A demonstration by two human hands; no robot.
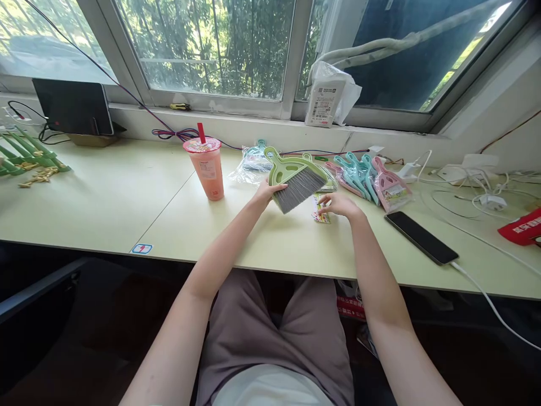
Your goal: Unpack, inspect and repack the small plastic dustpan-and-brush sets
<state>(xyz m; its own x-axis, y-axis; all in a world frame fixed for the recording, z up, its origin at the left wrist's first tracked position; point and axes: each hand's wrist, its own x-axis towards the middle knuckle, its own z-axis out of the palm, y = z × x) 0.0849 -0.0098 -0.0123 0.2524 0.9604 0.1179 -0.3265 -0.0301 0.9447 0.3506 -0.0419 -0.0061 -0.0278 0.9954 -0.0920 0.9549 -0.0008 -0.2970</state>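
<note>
The left hand grips the green mini broom by its bristle edge; the right hand, fingers loosely curled, pinches the printed label card. Holding the broom steady while the card slides clear would probably work best.

- Near edge of surface bare btw both forearms; open lane to front.
- Left: pink drink cup stands upright just beside left hand; beyond it wide bare stretch.
- Right: phone w/ cable lies flat near right hand.
- Back: row of packed brush sets + bagged set block reach to wall.
- Far right: cable tangle.
</note>
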